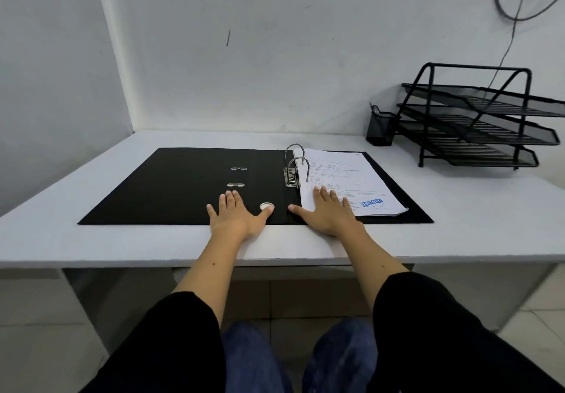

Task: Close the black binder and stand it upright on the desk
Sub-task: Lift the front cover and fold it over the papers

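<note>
The black binder (183, 187) lay open and flat on the white surface (91, 239), its near edge parallel to the surface's front edge. Both hands rested flat with fingers spread, gripping nothing: left hand (234, 213) on the binder's left cover, right hand (325, 210) on the filed papers (345, 175). Bare surface surrounded the binder; a tray rack (477, 117) stood well right of it

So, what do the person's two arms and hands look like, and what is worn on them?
Both hands, the left hand and right hand, are bare: no gloves, rings or watch visible. Loose black sleeves are pushed up near the elbows, leaving the forearms uncovered.
</note>
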